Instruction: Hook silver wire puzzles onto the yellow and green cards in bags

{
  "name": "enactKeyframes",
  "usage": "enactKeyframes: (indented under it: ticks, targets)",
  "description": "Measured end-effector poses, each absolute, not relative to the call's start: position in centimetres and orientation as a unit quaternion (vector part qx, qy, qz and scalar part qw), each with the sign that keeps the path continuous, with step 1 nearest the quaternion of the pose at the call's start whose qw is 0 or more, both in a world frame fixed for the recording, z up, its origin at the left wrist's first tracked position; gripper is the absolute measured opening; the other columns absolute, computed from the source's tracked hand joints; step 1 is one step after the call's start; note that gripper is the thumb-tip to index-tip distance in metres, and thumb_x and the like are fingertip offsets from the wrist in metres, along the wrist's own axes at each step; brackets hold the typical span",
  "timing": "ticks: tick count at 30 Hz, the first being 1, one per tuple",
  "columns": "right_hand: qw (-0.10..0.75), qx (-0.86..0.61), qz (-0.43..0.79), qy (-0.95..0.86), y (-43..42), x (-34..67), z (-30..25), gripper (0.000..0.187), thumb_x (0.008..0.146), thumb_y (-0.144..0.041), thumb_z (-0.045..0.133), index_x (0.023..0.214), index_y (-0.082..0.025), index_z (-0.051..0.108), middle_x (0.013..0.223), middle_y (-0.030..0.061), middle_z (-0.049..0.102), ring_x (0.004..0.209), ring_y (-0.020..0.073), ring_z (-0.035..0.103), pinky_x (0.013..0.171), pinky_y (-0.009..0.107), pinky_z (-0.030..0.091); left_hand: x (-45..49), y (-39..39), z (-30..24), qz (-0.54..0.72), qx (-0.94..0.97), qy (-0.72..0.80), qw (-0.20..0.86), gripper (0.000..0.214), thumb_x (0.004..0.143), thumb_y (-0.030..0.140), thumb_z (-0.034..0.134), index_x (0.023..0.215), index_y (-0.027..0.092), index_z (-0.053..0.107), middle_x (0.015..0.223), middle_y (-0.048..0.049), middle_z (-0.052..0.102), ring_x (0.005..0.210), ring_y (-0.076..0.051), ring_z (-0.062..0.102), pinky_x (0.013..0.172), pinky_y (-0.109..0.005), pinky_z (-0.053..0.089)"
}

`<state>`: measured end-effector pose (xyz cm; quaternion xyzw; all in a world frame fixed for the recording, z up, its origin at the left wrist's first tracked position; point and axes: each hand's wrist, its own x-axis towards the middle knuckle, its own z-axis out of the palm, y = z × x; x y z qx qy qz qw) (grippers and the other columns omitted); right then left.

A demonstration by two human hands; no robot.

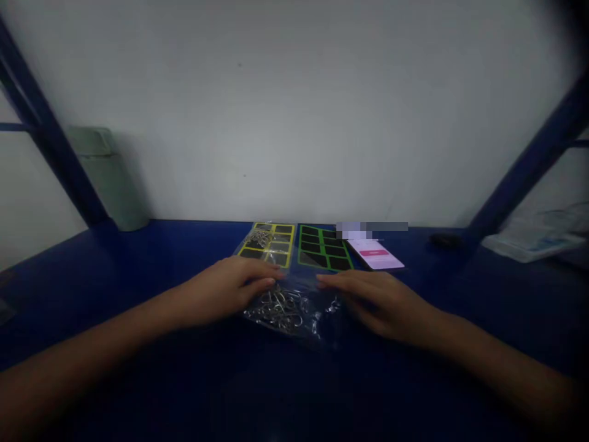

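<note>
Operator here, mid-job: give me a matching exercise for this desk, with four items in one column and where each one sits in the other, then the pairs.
Items:
1. bag of metal hooks
2. yellow-bordered card
3. phone
4. pale green bottle

Places:
A. against the wall, at the far left of the blue table
B. between the left hand and the right hand
C. just right of the green-bordered card
D. beyond the left hand, beside the green-bordered card

Pairs: 1-B; 2-D; 3-C; 4-A
</note>
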<state>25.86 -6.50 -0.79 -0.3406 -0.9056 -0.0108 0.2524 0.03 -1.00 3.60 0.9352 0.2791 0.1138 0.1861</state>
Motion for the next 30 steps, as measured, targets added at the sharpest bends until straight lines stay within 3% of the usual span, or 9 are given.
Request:
enactKeyframes:
  ticks: [5, 9, 18, 21, 27, 30]
  targets:
    - [0.240, -0.332, -0.004, -0.912, -6.9, 25.9, -0.2, 0.054, 0.075, -0.007, 0.039, 0.126, -0.023, 0.034, 0.110, 0.0075, 0.057, 0.096, 0.0183, 0.056, 0.078, 0.035, 0.048, 0.2, -2.3, 5.1, 0.126, 0.922, 0.295, 0.215, 0.030, 0.087, 0.033, 0.036, 0.104, 0.022, 0.059, 0.090, -0.0005, 0.064, 0.078, -0.014, 0.058, 0.069, -0.023, 0.045]
    - [0.244, -0.325, -0.020, -0.914, -7.4, 25.8, 0.1, 0.056, 0.076, -0.007, 0.038, 0.128, -0.025, 0.029, 0.112, 0.0072, 0.055, 0.101, 0.0192, 0.053, 0.080, 0.036, 0.047, 0.1, -3.0, 6.1, 0.129, 0.912, 0.330, 0.207, 0.033, 0.086, 0.037, 0.037, 0.101, 0.019, 0.061, 0.068, 0.0004, 0.062, 0.055, -0.010, 0.053, 0.050, -0.019, 0.040]
    - [0.304, -0.297, -0.067, -0.903, -6.9, 25.5, -0.5, 0.071, 0.077, -0.014, 0.048, 0.133, -0.030, 0.008, 0.131, 0.0059, 0.039, 0.117, 0.0212, 0.039, 0.091, 0.041, 0.041, -0.9, -3.2, 8.2, 0.148, 0.912, 0.324, 0.204, 0.028, 0.082, 0.039, 0.044, 0.098, 0.026, 0.063, 0.087, -0.0002, 0.064, 0.070, -0.014, 0.056, 0.058, -0.022, 0.045]
    - [0.293, -0.353, -0.060, -0.886, -6.5, 25.5, -0.8, 0.069, 0.077, -0.022, 0.050, 0.134, -0.025, 0.010, 0.129, 0.0092, 0.041, 0.116, 0.0225, 0.040, 0.092, 0.042, 0.040, -1.7, -1.9, 8.6, 0.135, 0.905, 0.344, 0.210, 0.029, 0.082, 0.039, 0.044, 0.101, 0.026, 0.062, 0.090, -0.0015, 0.064, 0.067, -0.013, 0.056, 0.056, -0.022, 0.045]
    - [0.282, -0.443, -0.042, -0.850, -5.8, 26.3, -1.2, 0.064, 0.079, -0.030, 0.048, 0.133, -0.021, 0.015, 0.123, 0.0109, 0.046, 0.110, 0.0233, 0.046, 0.089, 0.044, 0.041, -4.4, 3.4, 7.4, 0.097, 0.906, 0.341, 0.232, 0.036, 0.085, 0.038, 0.039, 0.109, 0.017, 0.057, 0.057, -0.0002, 0.057, 0.047, -0.008, 0.047, 0.043, -0.016, 0.035]
    - [0.271, -0.420, -0.038, -0.865, -5.8, 26.5, -1.1, 0.048, 0.081, -0.029, 0.046, 0.126, -0.021, 0.032, 0.118, 0.0102, 0.050, 0.108, 0.0218, 0.047, 0.089, 0.043, 0.042, -5.2, 5.2, 6.0, 0.095, 0.900, 0.359, 0.229, 0.038, 0.086, 0.038, 0.037, 0.112, 0.017, 0.054, 0.070, -0.0030, 0.062, 0.052, -0.009, 0.050, 0.045, -0.017, 0.036]
